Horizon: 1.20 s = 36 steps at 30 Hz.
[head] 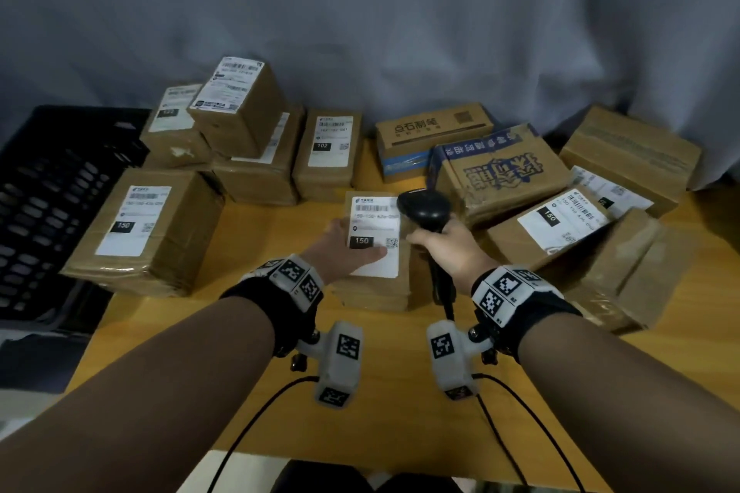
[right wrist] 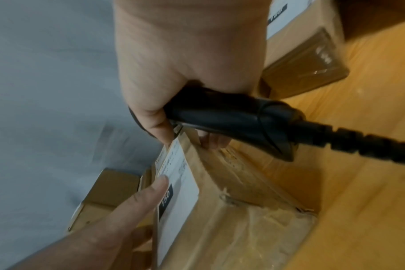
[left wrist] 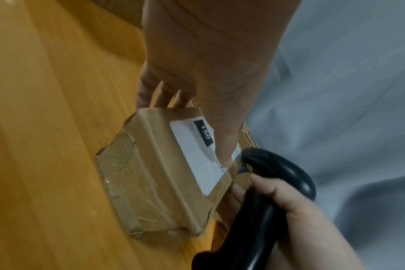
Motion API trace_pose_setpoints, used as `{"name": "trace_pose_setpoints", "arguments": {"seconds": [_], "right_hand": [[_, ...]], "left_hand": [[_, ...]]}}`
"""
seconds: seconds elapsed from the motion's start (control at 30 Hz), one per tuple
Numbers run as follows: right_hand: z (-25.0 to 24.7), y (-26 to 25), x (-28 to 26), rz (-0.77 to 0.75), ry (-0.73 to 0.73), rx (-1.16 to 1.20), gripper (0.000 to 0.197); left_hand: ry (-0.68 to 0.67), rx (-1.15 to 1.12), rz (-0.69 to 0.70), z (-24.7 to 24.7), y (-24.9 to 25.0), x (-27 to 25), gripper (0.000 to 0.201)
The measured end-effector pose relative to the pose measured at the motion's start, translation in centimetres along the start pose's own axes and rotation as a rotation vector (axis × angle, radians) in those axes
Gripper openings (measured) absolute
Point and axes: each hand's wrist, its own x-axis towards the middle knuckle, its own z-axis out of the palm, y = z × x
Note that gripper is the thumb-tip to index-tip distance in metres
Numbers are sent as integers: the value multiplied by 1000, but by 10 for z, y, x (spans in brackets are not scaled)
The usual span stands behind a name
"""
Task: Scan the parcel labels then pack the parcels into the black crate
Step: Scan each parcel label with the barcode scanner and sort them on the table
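A small brown parcel (head: 376,288) with a white label marked 150 lies at the middle of the wooden table (head: 256,248). My left hand (head: 344,248) holds it, thumb lying across the label (left wrist: 192,146) and fingers (left wrist: 148,91) curled over its left edge. My right hand (head: 444,248) grips the handle of a black barcode scanner (head: 424,208), whose head hangs just over the label's upper right corner. In the right wrist view the scanner handle (right wrist: 220,117) sits in my fist above the parcel (right wrist: 231,210). The black crate (head: 44,192) stands off the table's left edge.
Labelled brown parcels crowd the table's back: a large one (head: 148,224) at left, a stack (head: 240,112) behind it, one marked 102 (head: 328,152). A blue-printed carton (head: 500,172) and more parcels (head: 560,228) lie right. A grey curtain hangs behind. The scanner cable (right wrist: 358,144) trails toward me.
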Motion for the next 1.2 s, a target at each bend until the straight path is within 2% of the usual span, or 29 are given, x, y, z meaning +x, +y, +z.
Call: {"name": "trace_pose_setpoints", "arguments": {"seconds": [0.1,0.17,0.27,0.4,0.53,0.7,0.93,1.07,1.2], "right_hand": [[37,-5,-4,15,-152,101,6],[64,-10,-6,37,-225,177,8],[101,-14,-2,-8,-202,155,21],[130,-16,8,-21,-111,97,39],[136,-22,17,-31,-34,86,42],[142,-31,24,-47,31,60,44],[145,-28,22,-18,88,39,49],[134,-30,22,-3,124,56,47],[119,-30,16,4,146,103,42]], "left_hand": [[38,292,-37,-19,-14,-7,125],[81,472,-72,-31,-24,-9,131],[121,621,-110,-56,-42,-3,123],[221,702,-176,-89,-63,0,114],[337,780,-174,-118,-79,1,108],[386,792,-158,-142,-86,11,100],[373,825,-182,-146,-84,33,102],[430,892,-71,-144,-85,33,88],[396,870,88,-129,-70,30,78]]}}
